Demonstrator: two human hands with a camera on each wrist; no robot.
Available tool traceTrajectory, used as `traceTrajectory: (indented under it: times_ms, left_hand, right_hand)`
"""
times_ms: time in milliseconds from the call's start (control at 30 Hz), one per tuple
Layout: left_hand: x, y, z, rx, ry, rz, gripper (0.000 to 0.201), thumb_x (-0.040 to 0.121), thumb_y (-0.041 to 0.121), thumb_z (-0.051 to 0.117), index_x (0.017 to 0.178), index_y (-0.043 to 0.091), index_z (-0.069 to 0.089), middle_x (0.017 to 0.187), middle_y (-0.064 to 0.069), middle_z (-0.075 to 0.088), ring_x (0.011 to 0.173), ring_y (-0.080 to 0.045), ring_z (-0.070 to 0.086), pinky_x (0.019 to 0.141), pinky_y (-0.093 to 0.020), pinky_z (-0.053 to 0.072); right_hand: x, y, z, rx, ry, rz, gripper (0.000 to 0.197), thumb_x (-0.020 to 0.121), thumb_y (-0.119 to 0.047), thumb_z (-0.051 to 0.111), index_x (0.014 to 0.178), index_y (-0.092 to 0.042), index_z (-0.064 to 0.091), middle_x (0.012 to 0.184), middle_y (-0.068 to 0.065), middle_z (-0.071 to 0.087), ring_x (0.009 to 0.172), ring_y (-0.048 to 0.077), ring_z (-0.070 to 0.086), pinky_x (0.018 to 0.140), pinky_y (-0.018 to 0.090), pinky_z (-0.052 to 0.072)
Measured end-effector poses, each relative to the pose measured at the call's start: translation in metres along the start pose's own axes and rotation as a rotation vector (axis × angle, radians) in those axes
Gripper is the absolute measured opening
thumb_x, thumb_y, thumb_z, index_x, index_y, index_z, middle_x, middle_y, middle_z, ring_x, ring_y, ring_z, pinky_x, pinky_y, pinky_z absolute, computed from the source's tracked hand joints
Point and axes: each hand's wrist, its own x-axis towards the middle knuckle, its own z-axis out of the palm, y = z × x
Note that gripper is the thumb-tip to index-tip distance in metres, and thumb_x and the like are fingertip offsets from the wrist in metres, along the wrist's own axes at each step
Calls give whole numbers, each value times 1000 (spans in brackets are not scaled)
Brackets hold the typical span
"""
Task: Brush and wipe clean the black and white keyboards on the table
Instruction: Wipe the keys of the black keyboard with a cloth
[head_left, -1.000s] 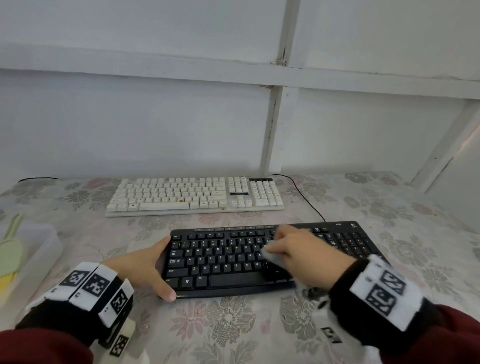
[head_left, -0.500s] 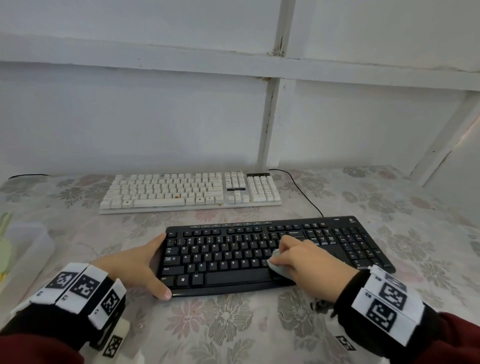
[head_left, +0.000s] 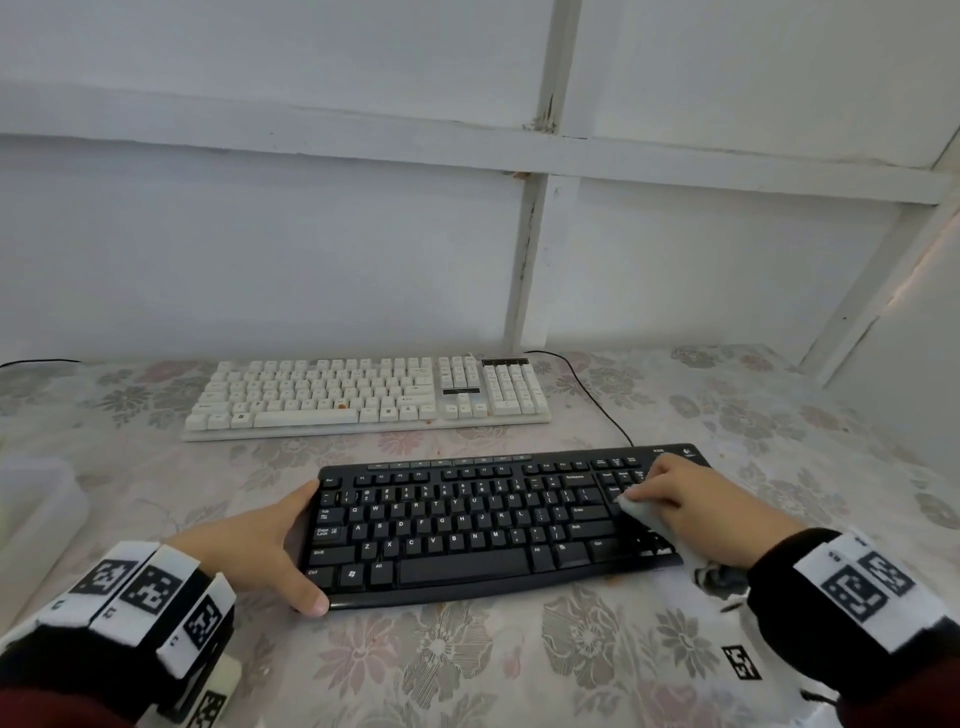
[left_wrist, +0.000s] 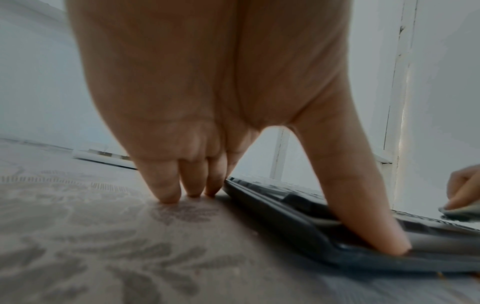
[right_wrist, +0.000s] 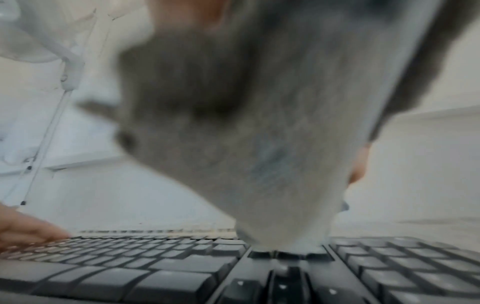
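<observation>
Head view, black keyboard (head_left: 478, 525): lies on the counter (head_left: 519, 660), which wears a floral cloth; every place below is told from this keyboard.
White keyboard (head_left: 363, 397): behind the black one, apart from it, shifted toward its left end, with a strip of cloth showing between the two.
Left hand (head_left: 249, 551): at the black keyboard's left end, fingers fairly straight; the forefinger lies along the short left edge and the thumb presses the front left corner.
Left wrist view: thumb (left_wrist: 363, 216) rests on the keyboard's front rim while the other fingertips (left_wrist: 166, 191) stand on the counter just beside its left edge.
Right hand (head_left: 691, 499): over the keyboard's right part, near the block of arrow keys, fingers curled round a pale cloth (head_left: 641, 512).
Right wrist view: the cloth (right_wrist: 272, 164) fills most of the picture, blurred, its lower tip touching the keys between the main block and the number pad.
Cable (head_left: 597, 400): black, runs from behind the keyboard's right end back past the white keyboard's right end.
Plastic box (head_left: 36, 514): pale, well to the left of the keyboard, at the picture's edge.
</observation>
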Motion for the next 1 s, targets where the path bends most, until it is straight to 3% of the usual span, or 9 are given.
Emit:
traceTrajectory:
  times_ms: [200,300,433,600,733,833,867,933,1000]
  left_hand:
    - [1,-9,-3,25,3,6,145,34,32,98,147,36,7,145,19,35,134,-6,35,114,-40,29]
    - [3,-12,-4,29,8,6,146,35,32,98,147,37,5,147,18,32,136,-7,33,114,-41,28]
    - [3,-11,-3,-17,-6,15,144,37,26,98,147,35,7,147,18,32,135,-7,34,114,-40,29]
    - [3,-10,-3,-9,0,8,143,35,27,98,146,36,8,146,17,31,135,-7,33,114,-39,29]
    - [3,-11,-4,13,13,-20,151,33,30,98,148,35,1,147,15,31,134,-9,34,114,-39,30]
    - [4,-13,-5,23,8,-32,152,33,32,98,148,34,-1,149,13,29,136,-9,32,114,-39,29]
    - [5,-14,-5,15,6,-32,151,33,30,98,148,34,0,149,13,30,135,-8,33,114,-39,29]
    - [5,-14,-5,3,2,-30,151,34,28,98,148,34,1,147,14,32,135,-8,34,114,-39,29]
    - [6,-15,-6,16,8,-30,152,33,30,98,148,34,-1,149,15,29,136,-8,32,114,-39,28]
  right_hand:
    - [-14,3,24,-127,32,7,34,101,-39,35,96,-20,62,95,-4,42,84,19,40,69,27,31]
    - [-15,21,27,-204,68,50,25,101,-24,37,93,-17,60,95,-3,41,82,17,36,70,28,32]
    - [-17,53,21,-248,93,109,16,95,-12,45,90,-15,60,88,-8,40,75,10,33,59,23,27]
    - [-24,81,5,-135,116,135,30,97,-35,46,99,-20,71,92,-5,51,83,14,52,67,16,33]
    - [-20,91,-1,-184,54,230,32,97,-36,45,101,-18,72,99,1,53,81,16,53,62,15,32]
    - [-20,97,-7,-138,37,281,55,90,-55,36,100,-15,72,98,2,52,82,16,53,66,19,32]
    - [-21,93,-10,-119,55,280,53,91,-52,36,101,-15,72,97,0,51,82,14,52,66,17,31]
    - [-24,73,-15,-54,113,226,49,92,-55,37,106,-22,71,96,-7,49,84,10,50,66,12,31]
    - [-22,50,-12,6,107,55,76,75,-83,23,100,-29,70,96,-10,49,85,7,50,67,12,32]
